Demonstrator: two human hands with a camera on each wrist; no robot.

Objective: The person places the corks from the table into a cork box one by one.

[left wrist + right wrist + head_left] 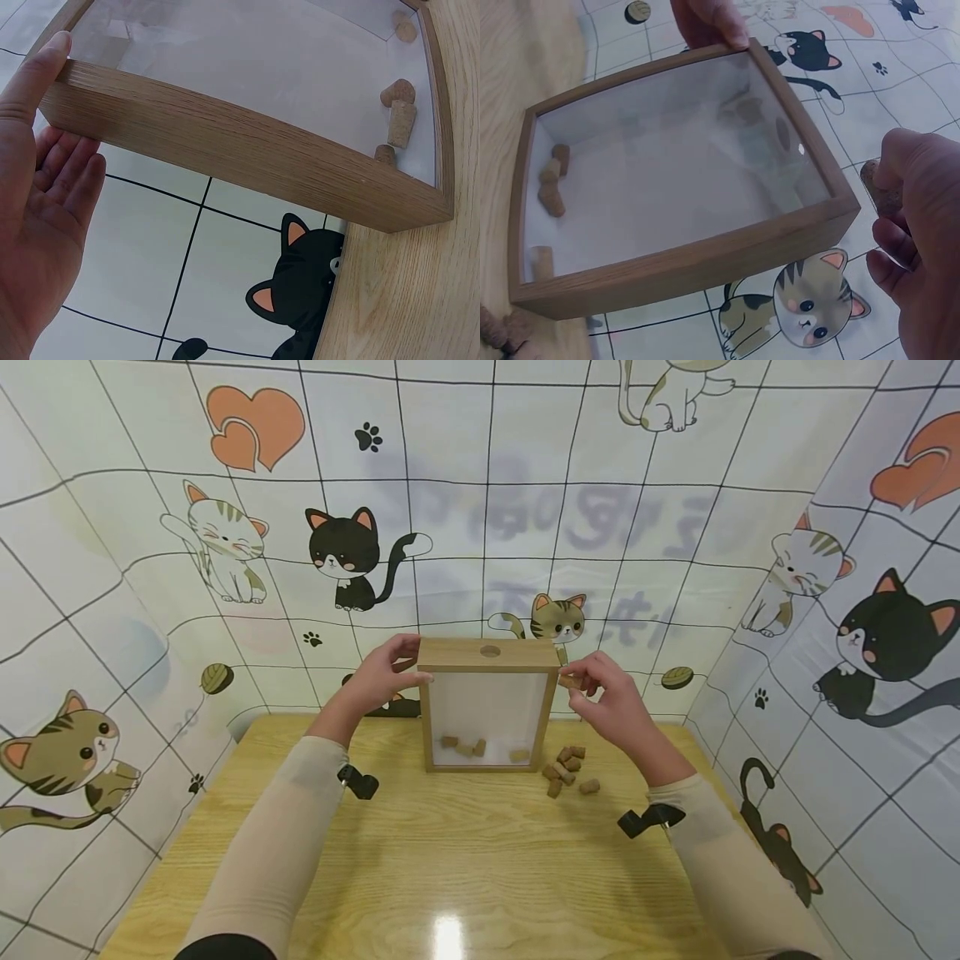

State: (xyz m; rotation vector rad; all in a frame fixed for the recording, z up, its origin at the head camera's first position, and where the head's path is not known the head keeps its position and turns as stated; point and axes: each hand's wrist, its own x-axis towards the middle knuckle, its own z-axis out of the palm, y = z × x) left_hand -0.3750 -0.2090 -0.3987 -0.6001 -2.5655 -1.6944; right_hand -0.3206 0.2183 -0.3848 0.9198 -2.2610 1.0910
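A shallow wooden box (540,710) with a clear front stands upright on the table, a round hole (490,651) in its top. Several corks (465,749) lie inside along the bottom. My left hand (378,677) grips the box's upper left edge, its thumb at the front and its fingers behind, as the left wrist view also shows. Just beside the upper right corner, my right hand (611,697) pinches a cork (881,191) between thumb and fingers. In the right wrist view that cork is apart from the box.
Several loose corks (562,768) lie in a small heap on the wooden table (420,852), to the right of the box's foot. A cat-print cloth (450,527) with grid lines hangs behind the table and along both sides.
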